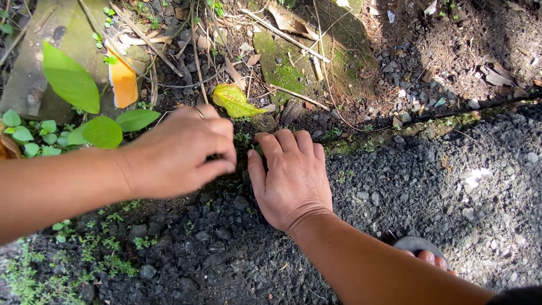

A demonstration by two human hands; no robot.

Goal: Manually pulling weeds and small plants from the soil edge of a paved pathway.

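Here, small weeds (244, 138) between left hand (183, 152), right hand (291, 175)

1. Both forearms are bare, with no sleeves showing anywhere in view.
2. The left hand (179, 151) wears a thin ring on one finger.
3. The right hand (292, 179) is bare, without rings.
4. A dark sandal strap (416, 244) crosses the toes.

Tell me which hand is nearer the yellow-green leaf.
Left. The left hand sits just below-left of the yellow-green leaf, fingers curled. The right hand lies flat on gravel, lower right of it.
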